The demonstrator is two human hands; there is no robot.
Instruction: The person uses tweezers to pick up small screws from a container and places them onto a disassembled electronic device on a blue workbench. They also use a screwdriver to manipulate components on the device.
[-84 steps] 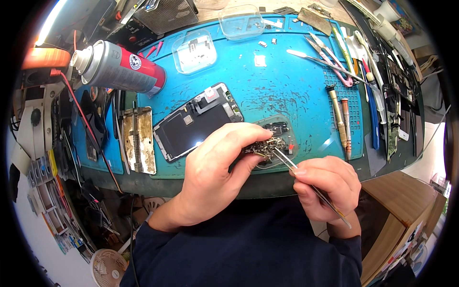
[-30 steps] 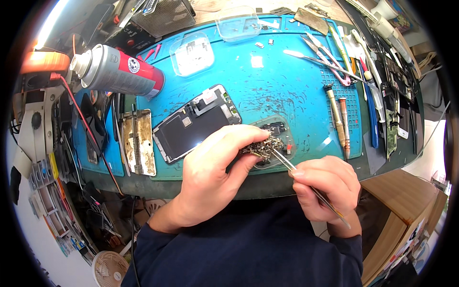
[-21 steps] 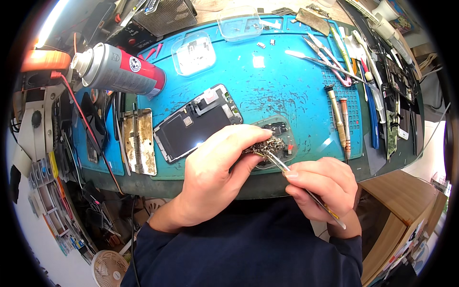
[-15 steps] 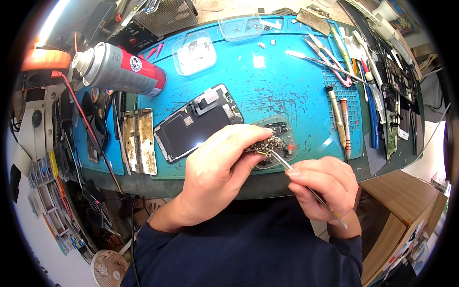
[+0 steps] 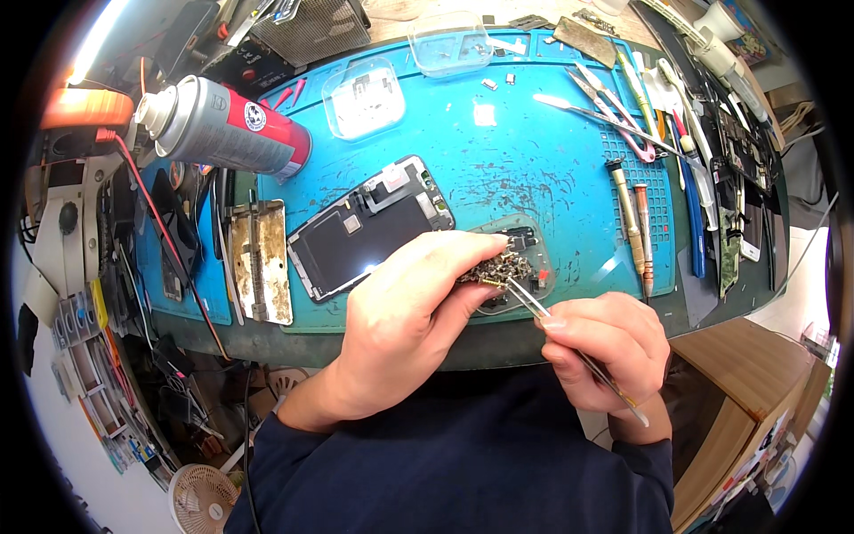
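My left hand [image 5: 400,325] is closed, thumb and fingers gripping a clump of tiny screws and metal bits [image 5: 501,267]. Whatever holds the clump together is hidden. A pair of metal tweezers [image 5: 531,304] sits pinched in my right hand [image 5: 609,347], its tips right at the clump's near edge. I cannot tell whether the tips grasp a piece. Under the clump is a clear plastic box [image 5: 544,283] with dark small parts and a red bit inside. Left of it a phone screen assembly [image 5: 391,214] lies on the blue mat, inner side up.
A red and grey spray can [image 5: 227,125] is at the far left. Two clear plastic trays [image 5: 365,111] rest toward the back. Screwdrivers [image 5: 627,214], more tweezers [image 5: 605,116] and picks lie on the right. A stained metal plate fixture [image 5: 276,267] is beside the phone screen.
The tweezers and my right hand have shifted very slightly right, and the tweezers' arms look a little farther apart. My left hand keeps its grip on the clump.
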